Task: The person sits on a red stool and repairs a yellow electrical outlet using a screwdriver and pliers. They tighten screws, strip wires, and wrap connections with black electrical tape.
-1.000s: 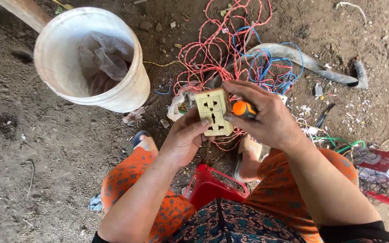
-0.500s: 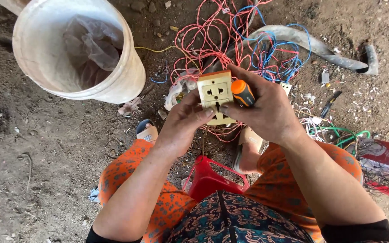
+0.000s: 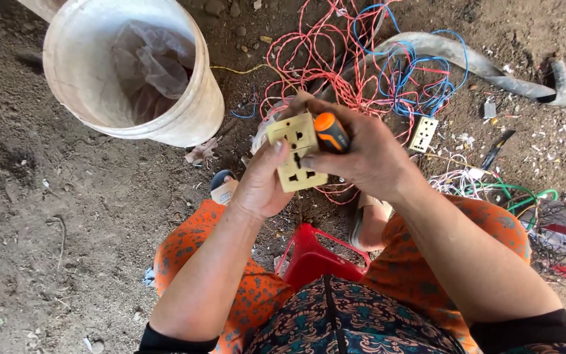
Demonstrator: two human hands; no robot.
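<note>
A person's two bare hands meet over their lap, seen from above. The left hand (image 3: pixel 263 187) grips a yellowed wall socket plate (image 3: pixel 298 152) from below and from its left edge, thumb pressed on its face, holding it face up. The right hand (image 3: pixel 361 154) is closed around a screwdriver (image 3: pixel 331 131) with an orange and black handle; the handle end sticks out just beside the socket plate's upper right corner, and the fingertips touch the plate's right edge. The tool's tip is hidden behind the hand.

Below the hands are knees in orange patterned trousers and the corner of a red plastic stool (image 3: pixel 312 252). A sandalled foot (image 3: pixel 222 187) rests on the bare dirt ground (image 3: pixel 67 229).

Beyond the hands lies a tangle of red and blue wires (image 3: pixel 375 72), with a grey flattened hose (image 3: pixel 466 59) curving past it. A second socket plate (image 3: pixel 423 134) lies on the dirt near the wires. At upper left, a white plastic bucket (image 3: pixel 191 111) lies tipped, holding a crumpled clear bag (image 3: pixel 152 65). Green and white wires (image 3: pixel 492 187) sit at the right.
</note>
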